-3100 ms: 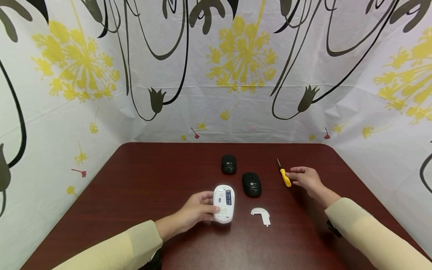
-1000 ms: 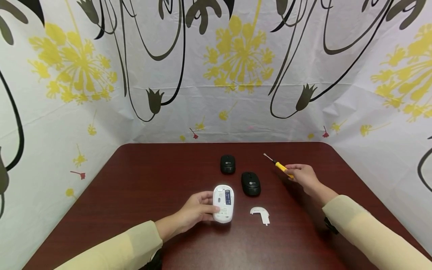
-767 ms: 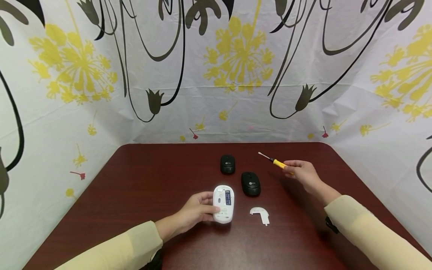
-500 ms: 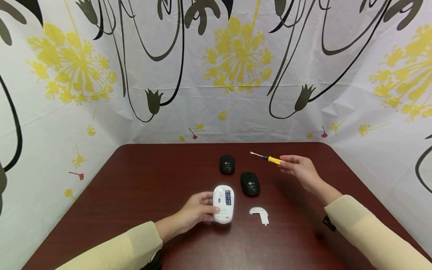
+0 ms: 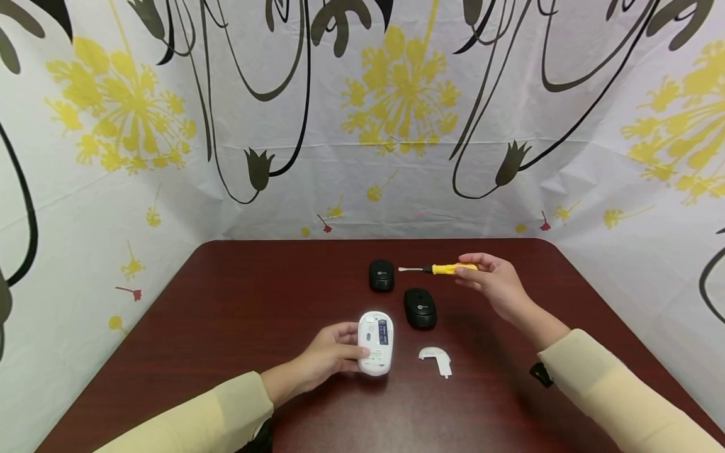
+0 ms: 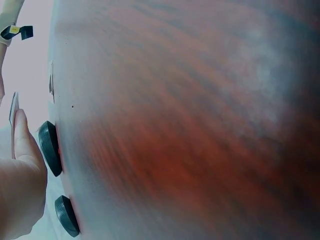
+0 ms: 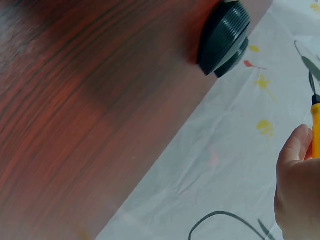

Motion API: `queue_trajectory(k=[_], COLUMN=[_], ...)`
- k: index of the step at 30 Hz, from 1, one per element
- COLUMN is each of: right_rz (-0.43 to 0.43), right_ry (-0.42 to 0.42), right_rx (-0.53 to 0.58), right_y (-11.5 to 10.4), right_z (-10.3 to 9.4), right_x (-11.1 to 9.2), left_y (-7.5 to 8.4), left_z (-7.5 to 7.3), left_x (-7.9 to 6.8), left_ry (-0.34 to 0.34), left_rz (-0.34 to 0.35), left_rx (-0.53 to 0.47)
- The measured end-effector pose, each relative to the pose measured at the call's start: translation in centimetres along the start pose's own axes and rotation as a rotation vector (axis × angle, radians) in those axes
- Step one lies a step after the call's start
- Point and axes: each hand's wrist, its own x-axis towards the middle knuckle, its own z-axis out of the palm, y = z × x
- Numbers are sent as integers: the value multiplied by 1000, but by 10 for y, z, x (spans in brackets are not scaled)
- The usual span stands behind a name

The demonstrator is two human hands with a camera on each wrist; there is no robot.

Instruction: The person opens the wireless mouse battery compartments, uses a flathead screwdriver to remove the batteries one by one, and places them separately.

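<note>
In the head view a white computer mouse (image 5: 375, 343), underside up with a dark label, is gripped at its left side by my left hand (image 5: 325, 355). Its thumb lies on the underside and the other fingers go behind. My right hand (image 5: 498, 283) pinches the yellow handle of a screwdriver (image 5: 444, 268), whose shaft points left above the table. A white curved cover (image 5: 437, 360) lies right of the white mouse. In the left wrist view the left hand (image 6: 22, 185) shows at the edge; the right hand (image 7: 300, 185) with the yellow handle (image 7: 316, 130) is at the right wrist view's edge.
Two black mice stand on the dark red table (image 5: 272, 283): one farther back (image 5: 382, 275), whose right side is near the screwdriver tip, and one nearer (image 5: 420, 308). A white patterned cloth (image 5: 408, 207) hangs behind and beside the table.
My right hand has picked up the screwdriver from the table and moved it left, turning its shaft from pointing away to pointing left. The left hand and white mouse stay nearly still.
</note>
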Motion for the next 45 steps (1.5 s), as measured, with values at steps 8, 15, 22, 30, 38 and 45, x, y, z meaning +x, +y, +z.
queue_trajectory(k=[8, 15, 22, 30, 38, 45], right_rz=[20, 58, 40, -109, -317, -478], right_ry=[-12, -15, -8, -10, -8, -31], right_rx=[159, 305, 335, 271, 94, -89], right_y=[-6, -14, -20, -22, -19, -15], right_z=[11, 25, 39, 53, 72, 83], right_x=[-4, -11, -16, -23, -33, -42], left_y=[-1, -1, -2, -3, -2, -2], left_z=[-1, -1, -1, 0, 0, 0], left_x=[1, 2, 3, 3, 3, 4], left_ry=[-2, -7, -13, -17, -19, -23], left_rz=[-2, -3, -4, -5, -5, -10], left_rx=[4, -5, -4, -7, -8, -4])
